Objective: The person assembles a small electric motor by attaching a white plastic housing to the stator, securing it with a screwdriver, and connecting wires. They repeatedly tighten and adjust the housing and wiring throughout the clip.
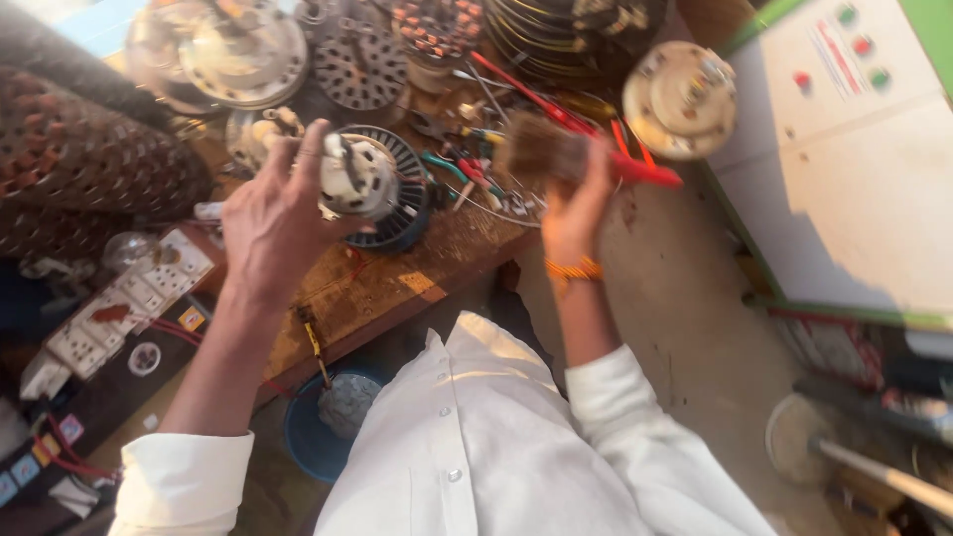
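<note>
A worn wooden tabletop (397, 283) carries a crowd of parts: a black finned motor housing (405, 189) near its front edge, round metal fan covers (233, 50) and a slotted stator disc (360, 65) further back, and a scatter of pliers and screwdrivers (467, 169) with red and green handles toward its right end. At its left side lies a white switch-and-socket board (119, 308) with red wires, beside a clear bulb (127, 248). The concrete floor (685, 328) below holds a blue bowl (310, 437) of grey material.
</note>
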